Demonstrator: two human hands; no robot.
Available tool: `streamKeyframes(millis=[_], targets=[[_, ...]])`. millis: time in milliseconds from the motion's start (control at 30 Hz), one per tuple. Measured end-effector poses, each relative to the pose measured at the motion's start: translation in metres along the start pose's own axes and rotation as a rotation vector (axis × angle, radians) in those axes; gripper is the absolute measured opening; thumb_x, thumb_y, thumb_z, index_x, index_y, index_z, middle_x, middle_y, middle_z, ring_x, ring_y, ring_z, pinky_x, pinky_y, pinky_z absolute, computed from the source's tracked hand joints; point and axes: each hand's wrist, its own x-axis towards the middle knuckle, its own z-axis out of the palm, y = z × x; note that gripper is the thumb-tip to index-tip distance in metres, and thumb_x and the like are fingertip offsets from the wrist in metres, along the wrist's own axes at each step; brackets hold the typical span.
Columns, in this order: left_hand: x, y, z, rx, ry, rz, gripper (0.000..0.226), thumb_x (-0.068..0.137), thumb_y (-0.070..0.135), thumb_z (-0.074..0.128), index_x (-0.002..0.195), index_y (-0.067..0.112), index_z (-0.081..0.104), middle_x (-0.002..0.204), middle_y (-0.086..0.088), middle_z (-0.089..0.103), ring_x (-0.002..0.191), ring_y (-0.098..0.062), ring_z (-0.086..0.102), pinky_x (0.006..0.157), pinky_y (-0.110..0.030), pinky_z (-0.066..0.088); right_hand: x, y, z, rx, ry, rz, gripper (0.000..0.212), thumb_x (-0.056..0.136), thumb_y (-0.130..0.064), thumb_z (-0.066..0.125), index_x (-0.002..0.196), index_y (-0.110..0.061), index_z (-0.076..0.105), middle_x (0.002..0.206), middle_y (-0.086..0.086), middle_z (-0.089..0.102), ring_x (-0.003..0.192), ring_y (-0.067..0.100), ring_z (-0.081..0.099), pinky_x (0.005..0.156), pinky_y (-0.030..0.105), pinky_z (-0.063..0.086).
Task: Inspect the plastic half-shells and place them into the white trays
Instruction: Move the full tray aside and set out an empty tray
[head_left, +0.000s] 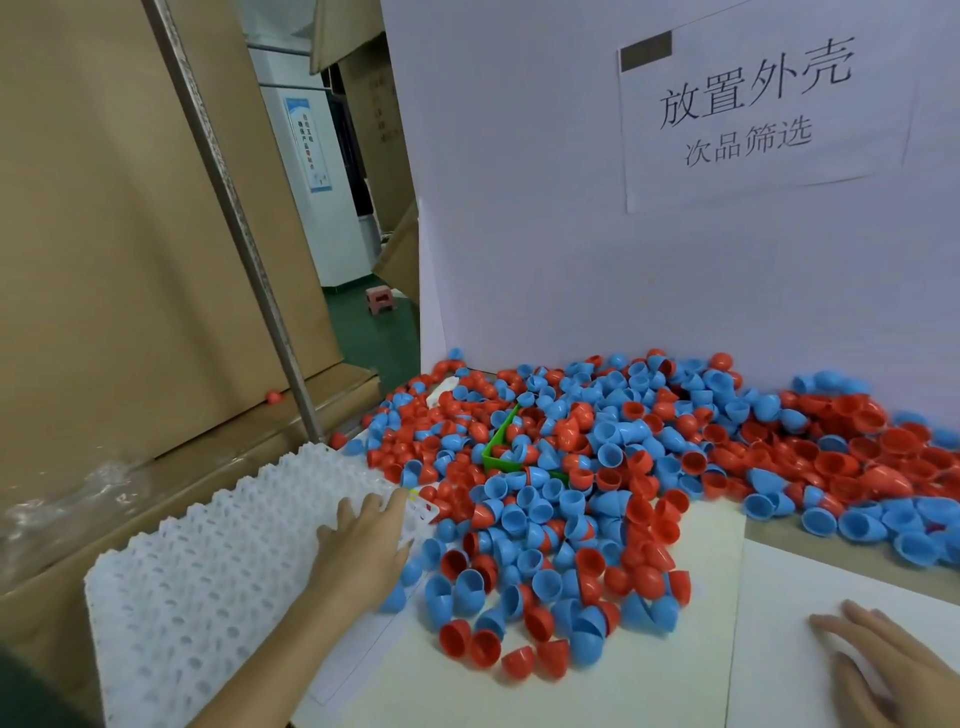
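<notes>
A big heap of red and blue plastic half-shells covers the middle and right of the table. A white tray with rows of round pockets lies at the left, tilted toward me. My left hand rests flat on the tray's right edge, fingers spread, right beside the nearest shells. My right hand lies flat on the white sheet at the bottom right, fingers apart, holding nothing.
A green scoop lies half buried in the heap. A white board with a printed sign backs the table. Cardboard boxes and a metal post stand at the left. One red shell sits on a box ledge.
</notes>
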Motion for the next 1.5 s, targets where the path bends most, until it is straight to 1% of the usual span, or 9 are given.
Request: streamKeyframes(millis=[233, 500, 633, 733, 933, 1133, 1300, 1400, 1500], targets=[[0.006, -0.002, -0.029, -0.067, 0.107, -0.062, 0.054, 0.096, 0.028, 0.058, 0.142, 0.033, 0.031, 0.134, -0.001, 0.049, 0.125, -0.028, 0.042, 0.098, -0.047, 0.043, 0.0, -0.004, -0.009, -0.028, -0.078, 0.038, 0.035, 0.079, 0.004, 0.072, 0.107, -0.017, 0.076, 0.133, 0.018, 0.062, 0.132, 0.041, 0.05, 0.111, 0.058, 0.034], [0.0, 0.041, -0.062, -0.029, 0.249, -0.055, 0.067, 0.095, 0.011, 0.057, 0.147, 0.036, 0.024, 0.144, -0.004, 0.042, 0.131, -0.034, 0.034, 0.101, -0.054, 0.041, 0.004, -0.031, -0.02, -0.117, -0.146, 0.106, 0.038, 0.091, -0.011, 0.063, 0.127, -0.022, 0.063, 0.142, 0.009, 0.056, 0.139, 0.032, 0.042, 0.116, 0.049, 0.029], [-0.022, 0.095, -0.076, -0.025, 0.334, 0.059, 0.071, 0.09, 0.004, 0.054, 0.145, 0.035, 0.022, 0.141, -0.007, 0.039, 0.129, -0.037, 0.033, 0.1, -0.057, 0.043, -0.01, -0.081, -0.027, 0.382, 0.055, -0.037, 0.029, 0.091, -0.004, 0.064, 0.105, -0.028, 0.069, 0.116, 0.002, 0.071, 0.105, 0.021, 0.064, 0.09, 0.035, 0.048], [-0.045, 0.145, -0.086, -0.019, 0.416, 0.177, 0.077, 0.087, 0.003, 0.058, 0.145, 0.033, 0.018, 0.139, -0.01, 0.035, 0.125, -0.038, 0.033, 0.093, -0.055, 0.043, -0.008, -0.122, -0.033, 0.884, -0.271, 0.025, 0.02, 0.1, -0.024, 0.054, 0.108, -0.023, 0.072, 0.106, -0.002, 0.076, 0.097, 0.014, 0.071, 0.086, 0.032, 0.053], [-0.103, 0.235, -0.1, -0.037, 0.507, 0.473, 0.079, 0.07, 0.009, 0.081, 0.13, 0.026, 0.033, 0.127, -0.012, 0.044, 0.12, -0.039, 0.04, 0.085, -0.057, 0.043, 0.012, -0.141, -0.067, 1.651, -0.562, 0.233, 0.063, 0.093, -0.061, 0.044, 0.115, -0.009, 0.072, 0.117, 0.013, 0.072, 0.109, 0.034, 0.068, 0.094, 0.049, 0.053], [-0.144, 0.301, -0.091, -0.01, 0.489, 0.854, 0.075, 0.078, 0.009, 0.075, 0.131, 0.016, 0.023, 0.125, -0.017, 0.04, 0.124, -0.041, 0.037, 0.089, -0.068, 0.041, 0.006, -0.075, -0.111, 1.874, -0.494, 0.061, 0.039, 0.069, -0.038, 0.085, 0.097, -0.011, 0.079, 0.09, 0.008, 0.075, 0.086, 0.023, 0.074, 0.074, 0.038, 0.059], [-0.163, 0.334, -0.082, 0.071, 0.392, 1.072, 0.073, 0.089, 0.003, 0.062, 0.141, 0.013, 0.012, 0.137, -0.022, 0.032, 0.129, -0.041, 0.03, 0.099, -0.069, 0.033, -0.015, -0.022, -0.13, 1.838, -0.309, 0.195, 0.046, 0.045, -0.026, 0.097, 0.085, -0.011, 0.081, 0.083, 0.01, 0.075, 0.078, 0.023, 0.075, 0.061, 0.036, 0.06], [-0.162, 0.339, -0.073, 0.004, 0.32, 1.218, 0.074, 0.094, 0.013, 0.059, 0.147, 0.02, 0.008, 0.151, -0.017, 0.021, 0.139, -0.037, 0.019, 0.108, -0.063, 0.027, -0.027, -0.002, -0.14, 1.761, -0.232, 0.311, 0.054, 0.061, -0.029, 0.09, 0.109, -0.009, 0.077, 0.105, 0.015, 0.074, 0.095, 0.031, 0.073, 0.071, 0.041, 0.061], [-0.15, 0.326, -0.065, -0.294, 0.149, 1.263, 0.074, 0.093, 0.059, 0.053, 0.146, 0.035, 0.007, 0.16, 0.003, 0.01, 0.149, -0.019, 0.002, 0.12, -0.052, 0.008, -0.034, 0.013, -0.153, 1.698, -0.154, 0.354, 0.039, 0.088, -0.029, 0.059, 0.116, -0.004, 0.073, 0.112, 0.019, 0.072, 0.1, 0.033, 0.072, 0.071, 0.039, 0.061]])
